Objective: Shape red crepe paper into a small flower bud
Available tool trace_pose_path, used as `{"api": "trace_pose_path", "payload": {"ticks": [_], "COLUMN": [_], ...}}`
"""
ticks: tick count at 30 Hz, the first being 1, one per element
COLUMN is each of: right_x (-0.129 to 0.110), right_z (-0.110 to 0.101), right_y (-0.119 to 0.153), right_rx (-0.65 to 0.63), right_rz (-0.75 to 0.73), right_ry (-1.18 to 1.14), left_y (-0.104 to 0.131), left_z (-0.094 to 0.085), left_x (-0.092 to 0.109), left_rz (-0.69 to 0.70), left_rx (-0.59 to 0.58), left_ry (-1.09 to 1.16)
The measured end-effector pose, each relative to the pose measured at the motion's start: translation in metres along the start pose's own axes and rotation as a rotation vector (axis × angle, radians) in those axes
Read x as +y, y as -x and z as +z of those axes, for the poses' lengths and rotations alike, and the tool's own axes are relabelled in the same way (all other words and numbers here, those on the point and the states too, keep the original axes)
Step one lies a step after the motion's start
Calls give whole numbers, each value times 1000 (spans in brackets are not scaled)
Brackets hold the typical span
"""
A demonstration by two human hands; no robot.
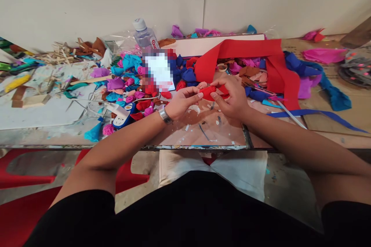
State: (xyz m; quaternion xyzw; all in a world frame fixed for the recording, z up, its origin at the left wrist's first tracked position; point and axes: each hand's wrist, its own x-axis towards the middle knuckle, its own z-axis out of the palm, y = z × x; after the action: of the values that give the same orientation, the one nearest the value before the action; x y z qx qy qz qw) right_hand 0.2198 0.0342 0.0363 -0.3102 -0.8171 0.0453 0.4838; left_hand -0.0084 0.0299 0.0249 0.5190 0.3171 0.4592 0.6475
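Note:
Both hands meet over the table at the centre, around a small piece of red crepe paper [208, 93]. My left hand [185, 103] pinches its left end between thumb and fingertips. On the right side of the piece, my right hand [231, 96] grips it with thumb and index finger, its other fingers curled. A long red crepe strip [243, 49] lies folded just behind and to the right. Left of my hands is a pile of blue, pink, purple and red paper pieces [116, 83].
A bottle [145, 35] stands at the back beside a lit phone [160, 70]. A power strip [124, 115] with cables lies left of my left wrist. Wooden sticks [65, 54] are heaped at the back left. A blue strip [327, 114] crosses cardboard on the right.

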Motion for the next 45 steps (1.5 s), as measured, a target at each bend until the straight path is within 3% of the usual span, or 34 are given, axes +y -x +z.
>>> {"api": "trace_pose_path", "payload": {"ticks": [6, 11, 14, 18, 28, 34, 45], "right_x": [0, 4, 5, 5, 3, 3, 0], "right_z": [1, 2, 3, 4, 2, 2, 3], "right_y": [-1, 1, 3, 5, 2, 3, 3], "right_rx": [-23, -117, -193, -235, -149, -152, -127], "right_rz": [4, 25, 12, -15, 48, 26, 47], "right_ry": [9, 26, 46, 57, 34, 24, -30], "left_y": [-5, -3, 0, 2, -3, -3, -1], "left_z": [-8, -10, -9, -9, -8, -7, -6], "left_x": [-8, -4, -2, -6, -3, -3, 1], "left_rz": [-16, 245, 339, 332, 305, 322, 310], "left_rx": [-10, 78, 21, -51, 5, 32, -12], "left_ry": [-71, -309, -394, -422, -269, -285, -277]}}
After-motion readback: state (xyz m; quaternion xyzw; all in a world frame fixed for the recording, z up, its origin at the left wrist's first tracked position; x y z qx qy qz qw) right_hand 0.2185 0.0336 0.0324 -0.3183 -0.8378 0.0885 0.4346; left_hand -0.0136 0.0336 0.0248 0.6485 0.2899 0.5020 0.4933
